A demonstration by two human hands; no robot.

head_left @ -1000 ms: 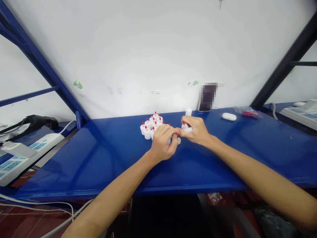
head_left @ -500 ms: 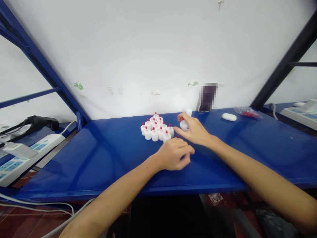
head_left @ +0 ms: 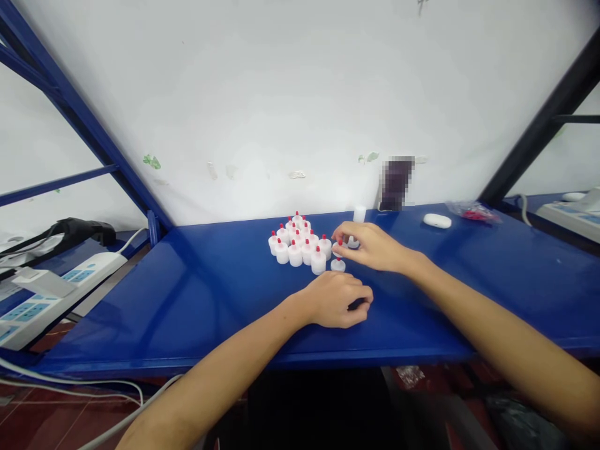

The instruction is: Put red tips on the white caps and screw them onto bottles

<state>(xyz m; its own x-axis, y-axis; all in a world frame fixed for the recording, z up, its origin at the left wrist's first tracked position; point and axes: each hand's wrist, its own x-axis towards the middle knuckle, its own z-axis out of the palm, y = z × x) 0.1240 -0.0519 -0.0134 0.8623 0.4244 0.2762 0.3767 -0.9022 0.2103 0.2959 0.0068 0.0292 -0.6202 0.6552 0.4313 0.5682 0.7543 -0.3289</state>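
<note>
My right hand (head_left: 372, 245) pinches a small white lid with a red tip (head_left: 339, 249) between thumb and fingers. Just below it, a similar red-tipped white lid (head_left: 338, 265) lies flat on the blue table. My left hand (head_left: 338, 300) rests nearer the front edge, its fingers curled toward the thumb, nothing visible in them. To the left of my right hand stand several white plastic containers with red tips (head_left: 295, 252), grouped closely; one container (head_left: 319, 262) is at the near right corner. A plain white piece (head_left: 353, 242) shows partly behind my right fingers.
By the wall stands a white cylinder without a red tip (head_left: 359, 214), near a pixelated dark phone-like object (head_left: 396, 184). Farther right are a white oval case (head_left: 437, 220) and a plastic bag with red pieces (head_left: 478, 214). A power strip (head_left: 47, 300) lies at left.
My right hand has shifted slightly left and down with the red-tipped lid, toward the group. My left hand has dropped a little, uncovering the lid on the table.
</note>
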